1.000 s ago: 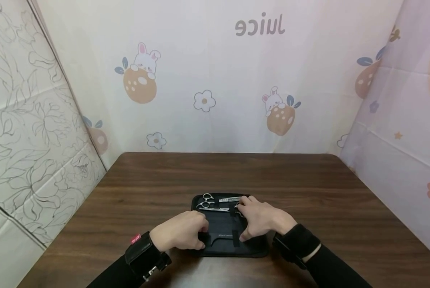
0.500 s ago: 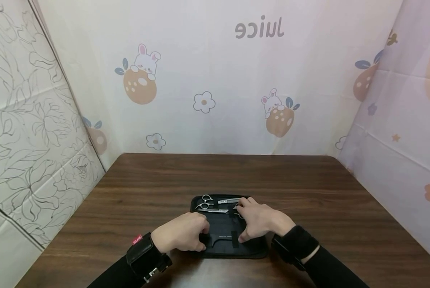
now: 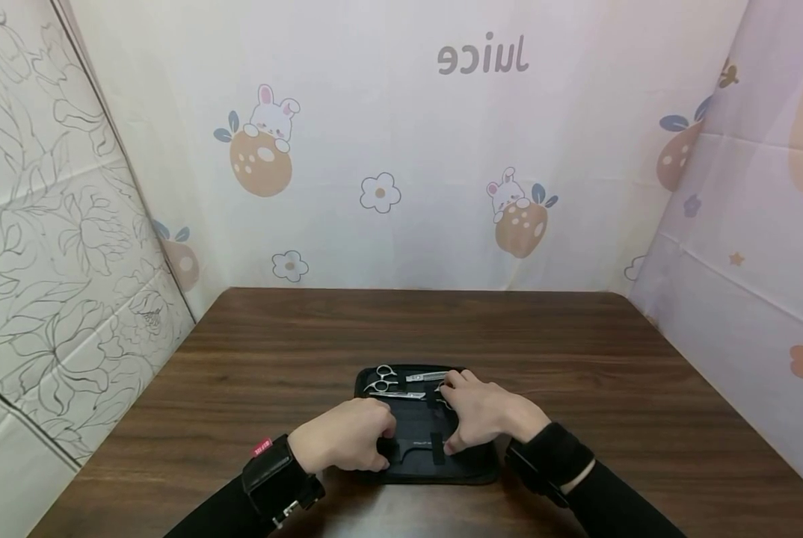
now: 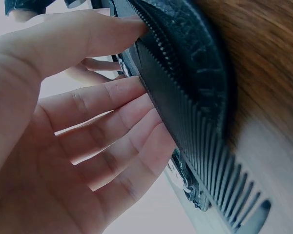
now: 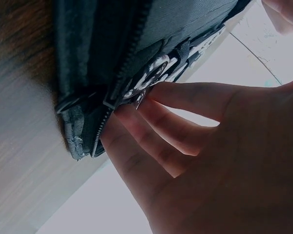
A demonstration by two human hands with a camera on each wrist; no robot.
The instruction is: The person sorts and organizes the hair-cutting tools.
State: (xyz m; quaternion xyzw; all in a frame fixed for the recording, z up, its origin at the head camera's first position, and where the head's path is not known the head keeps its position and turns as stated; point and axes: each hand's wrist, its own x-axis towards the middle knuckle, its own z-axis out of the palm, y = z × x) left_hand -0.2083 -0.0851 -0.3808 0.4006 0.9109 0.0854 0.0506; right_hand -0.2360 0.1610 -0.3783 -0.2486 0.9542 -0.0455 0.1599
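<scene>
Black case [image 3: 411, 416] sits near-middle on the table [image 3: 543, 329], left hand [image 3: 348, 435] touching comb [image 4: 185, 126] at left edge, right hand [image 3: 487, 408] over right edge, thumbs apart from fingers (broad wood beyond, far side).

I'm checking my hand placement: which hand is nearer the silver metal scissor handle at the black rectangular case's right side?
Right. Your right hand has its fingers close beside the scissor handle; your left hand is farther, across at the left side of the case.
</scene>
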